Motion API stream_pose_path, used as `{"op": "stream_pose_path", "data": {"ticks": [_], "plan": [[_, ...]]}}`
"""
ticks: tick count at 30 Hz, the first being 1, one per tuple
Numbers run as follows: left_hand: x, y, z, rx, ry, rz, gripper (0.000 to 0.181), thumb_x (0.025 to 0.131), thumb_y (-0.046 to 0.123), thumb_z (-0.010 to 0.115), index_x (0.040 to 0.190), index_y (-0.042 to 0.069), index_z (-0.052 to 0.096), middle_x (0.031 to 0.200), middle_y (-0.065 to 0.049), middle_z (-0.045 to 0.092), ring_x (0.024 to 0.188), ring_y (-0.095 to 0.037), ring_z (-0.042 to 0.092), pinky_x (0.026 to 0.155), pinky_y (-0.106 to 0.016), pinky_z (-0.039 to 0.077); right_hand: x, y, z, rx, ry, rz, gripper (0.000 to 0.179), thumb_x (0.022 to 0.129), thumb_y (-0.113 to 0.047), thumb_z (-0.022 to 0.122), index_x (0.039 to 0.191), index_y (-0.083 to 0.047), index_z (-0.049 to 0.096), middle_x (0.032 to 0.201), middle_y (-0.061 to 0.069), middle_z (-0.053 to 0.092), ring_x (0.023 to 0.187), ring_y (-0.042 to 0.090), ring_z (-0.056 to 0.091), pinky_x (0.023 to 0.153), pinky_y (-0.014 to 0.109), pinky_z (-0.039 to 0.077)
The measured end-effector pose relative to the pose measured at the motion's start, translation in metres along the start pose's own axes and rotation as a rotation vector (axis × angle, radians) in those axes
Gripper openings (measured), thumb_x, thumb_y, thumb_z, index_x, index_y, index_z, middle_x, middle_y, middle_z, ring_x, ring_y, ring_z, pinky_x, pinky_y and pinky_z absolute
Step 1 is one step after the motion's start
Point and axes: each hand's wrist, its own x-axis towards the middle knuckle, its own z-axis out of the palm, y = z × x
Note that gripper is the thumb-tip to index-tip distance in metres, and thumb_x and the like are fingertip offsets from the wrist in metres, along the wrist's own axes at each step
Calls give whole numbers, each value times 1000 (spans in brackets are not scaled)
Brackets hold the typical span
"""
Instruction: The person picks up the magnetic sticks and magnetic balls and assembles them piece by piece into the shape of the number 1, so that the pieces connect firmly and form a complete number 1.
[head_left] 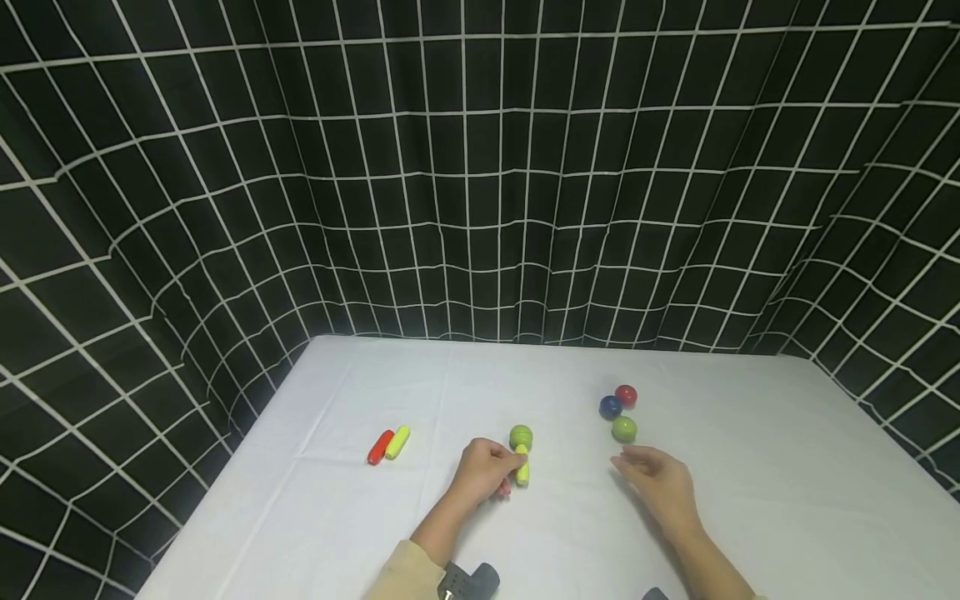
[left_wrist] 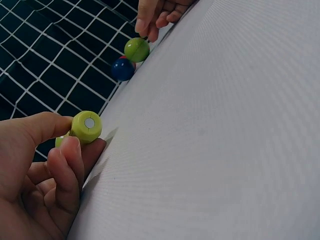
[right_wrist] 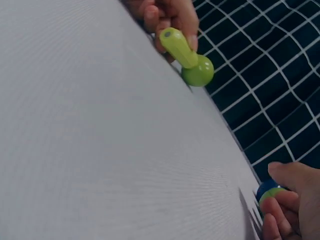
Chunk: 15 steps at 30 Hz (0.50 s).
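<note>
My left hand (head_left: 482,472) pinches the yellow handle (head_left: 522,472) of a small maraca-like toy between thumb and fingers. A green ball (head_left: 521,437) sits at the handle's far end; in the right wrist view this ball (right_wrist: 198,71) touches the handle. The left wrist view shows the handle's butt end (left_wrist: 87,126) facing the camera. My right hand (head_left: 660,487) hovers just in front of a loose green ball (head_left: 624,429), its fingers loosely bent and holding nothing. Beside that ball are a blue ball (head_left: 611,407) and a red ball (head_left: 626,395).
A red handle (head_left: 381,447) and a yellow handle (head_left: 397,442) lie side by side at the left of the white-covered table (head_left: 360,533). Behind it hangs a dark curtain (head_left: 480,196) with a white grid.
</note>
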Motion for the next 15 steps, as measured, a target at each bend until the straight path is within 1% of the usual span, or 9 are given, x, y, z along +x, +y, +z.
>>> {"op": "stream_pose_path", "data": {"ticks": [4, 9, 12, 15], "plan": [[0, 0, 0, 2, 0, -4, 21, 82, 20, 67, 76, 0, 67, 48, 4, 50, 36, -3, 44, 35, -13, 36, 1, 1, -3, -14, 10, 21, 40, 83, -29, 70, 111, -2, 63, 104, 16, 69, 73, -1, 59, 67, 14, 47], [1, -1, 0, 6, 2, -3, 22, 82, 21, 67, 77, 0, 67, 49, 4, 51, 35, -2, 44, 35, -13, 35, 2, 1, -5, -15, 27, 39, 41, 82, -28, 70, 111, -1, 63, 103, 18, 69, 76, 5, 62, 66, 13, 47], [1, -1, 0, 7, 1, -6, 21, 82, 21, 67, 77, 0, 67, 50, 3, 52, 35, -2, 44, 35, -13, 36, 3, 3, -5, -27, 50, 43, 40, 83, -27, 70, 111, 0, 62, 101, 19, 69, 76, 9, 63, 66, 15, 47], [1, 0, 0, 13, 4, -2, 21, 81, 21, 67, 76, 0, 67, 49, 3, 52, 35, -2, 44, 35, -13, 36, 6, 4, -4, -47, 84, 32, 39, 82, -27, 70, 110, -1, 63, 99, 18, 69, 75, 10, 63, 67, 16, 47]]}}
